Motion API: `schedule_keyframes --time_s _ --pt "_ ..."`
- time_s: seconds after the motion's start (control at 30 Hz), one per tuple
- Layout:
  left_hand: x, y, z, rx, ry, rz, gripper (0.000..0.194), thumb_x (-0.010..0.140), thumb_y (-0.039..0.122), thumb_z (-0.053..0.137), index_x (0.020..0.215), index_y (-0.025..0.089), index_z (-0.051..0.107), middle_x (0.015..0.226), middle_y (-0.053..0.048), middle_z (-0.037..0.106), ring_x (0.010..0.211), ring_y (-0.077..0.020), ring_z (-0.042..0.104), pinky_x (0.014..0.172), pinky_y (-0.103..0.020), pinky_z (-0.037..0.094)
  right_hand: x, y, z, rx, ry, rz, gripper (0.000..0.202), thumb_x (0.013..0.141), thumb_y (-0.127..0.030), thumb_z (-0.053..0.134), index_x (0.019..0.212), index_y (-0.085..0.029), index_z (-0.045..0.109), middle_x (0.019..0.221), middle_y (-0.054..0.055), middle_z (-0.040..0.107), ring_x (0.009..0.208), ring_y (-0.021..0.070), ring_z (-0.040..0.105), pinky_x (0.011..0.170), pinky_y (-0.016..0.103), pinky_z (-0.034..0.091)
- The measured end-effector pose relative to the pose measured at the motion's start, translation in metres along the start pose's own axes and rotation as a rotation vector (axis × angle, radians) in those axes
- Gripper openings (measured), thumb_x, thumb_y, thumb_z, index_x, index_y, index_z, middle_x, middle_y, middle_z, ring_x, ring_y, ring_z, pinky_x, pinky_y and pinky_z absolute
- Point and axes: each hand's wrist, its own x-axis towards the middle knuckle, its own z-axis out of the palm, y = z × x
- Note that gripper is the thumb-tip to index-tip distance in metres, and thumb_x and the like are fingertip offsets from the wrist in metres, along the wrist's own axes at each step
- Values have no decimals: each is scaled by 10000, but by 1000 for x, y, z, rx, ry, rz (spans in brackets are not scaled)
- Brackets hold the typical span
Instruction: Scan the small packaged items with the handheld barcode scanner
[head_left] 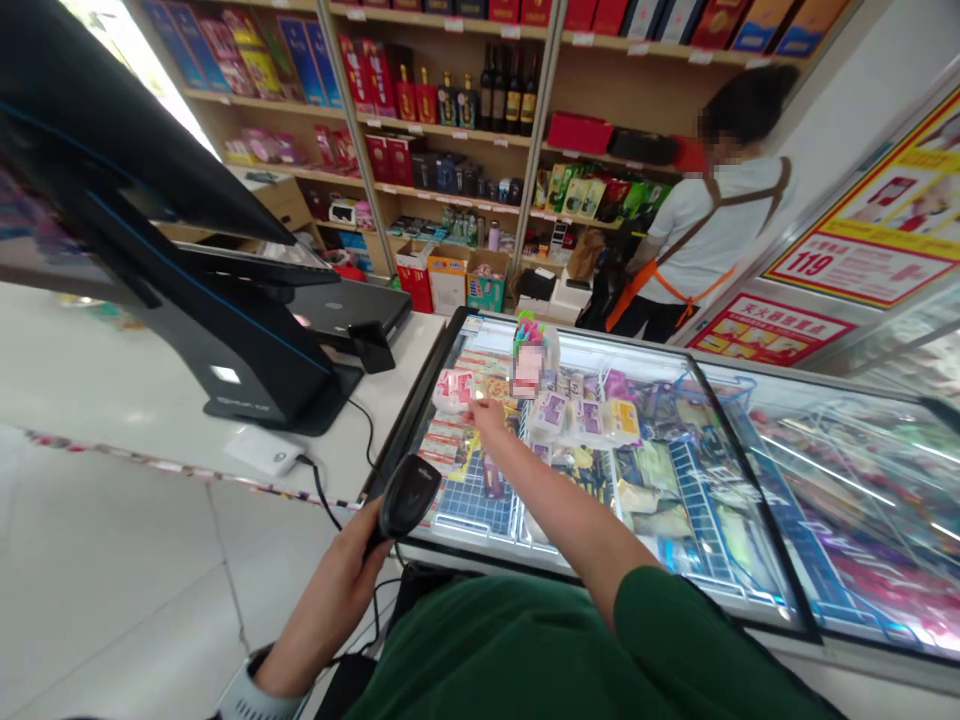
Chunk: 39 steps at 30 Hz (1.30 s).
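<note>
A small pink-and-white wrapped packet (454, 388) lies on the glass lid of the chest freezer (750, 560), near its far left corner, its long axis running roughly left to right. The right hand (489, 414) reaches forward over the glass, fingers extended and touching or almost touching the packet's right edge; a firm grip cannot be made out. The packet sits just ahead and left of that hand, far closer to it than to the left hand (346, 572), which is closed around a black handheld barcode scanner (407, 493) near the freezer's front edge. Purple-labelled packets (585, 416) lie to the right.
</note>
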Motion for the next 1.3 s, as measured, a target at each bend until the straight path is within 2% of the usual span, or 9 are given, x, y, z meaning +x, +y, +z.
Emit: schedule_keyframes --time_s 0.1,0.27,0.37,0.47,0.77,1.0,1.13,1.23,1.3 --pt "7 6 6 -12 -83 31 444 908 280 436 1335 157 421 1342 -138 550 1228 -239 533 1044 -412 426 -25 13 -38 21 16 -25 124 781 -203 639 797 -179 519 587 -51 577 521 111 611 539 212 525" --pt "24 16 23 -4 -194 116 455 909 277 443 1351 177 407 1361 -139 528 1249 -256 510 1053 -442 412 -77 28 -105 -30 -10 -133 184 759 -294 657 827 -188 522 661 -36 591 555 133 632 555 250 551" --pt "34 22 36 3 -257 178 476 912 283 445 1372 172 391 1380 -142 508 1266 -258 493 1066 -438 397 -100 33 -133 -36 27 -152 202 744 -321 665 807 -191 524 684 -30 590 561 135 629 545 256 553" --pt "42 32 45 -6 -305 231 476 916 288 442 1373 165 390 1391 -140 498 1281 -247 477 1077 -418 385 -115 37 -152 -32 52 -182 203 738 -334 665 785 -190 530 684 -26 587 549 130 621 534 253 546" --pt "55 63 60 -10 -366 271 470 902 274 447 1360 173 421 1333 -132 552 1237 -250 522 1038 -408 428 -128 48 -180 -23 92 -188 164 734 -301 653 787 -199 535 672 -24 596 549 137 622 526 252 531" --pt "57 71 66 3 -386 291 469 907 288 442 1355 152 427 1332 -148 549 1239 -247 519 1039 -401 428 -129 47 -187 28 92 -159 164 732 -283 666 797 -195 544 658 -33 585 548 132 618 521 250 545" --pt "59 67 70 8 -349 284 458 894 289 459 1334 163 456 1304 -140 575 1202 -254 551 1022 -410 443 -127 51 -186 189 84 43 194 730 -263 700 796 -188 533 591 -39 583 519 130 610 548 273 565" --pt "60 61 71 25 -332 264 452 886 298 469 1318 164 467 1281 -133 592 1189 -259 561 1012 -411 450 -122 62 -186 352 114 249 214 738 -233 718 763 -181 512 558 -31 582 508 120 606 576 278 572" --pt "59 56 70 37 -331 248 449 887 304 467 1312 158 464 1284 -136 588 1199 -260 554 1013 -408 449 -117 70 -187 424 144 332 206 758 -205 703 730 -176 500 551 -23 583 504 109 600 585 265 569"
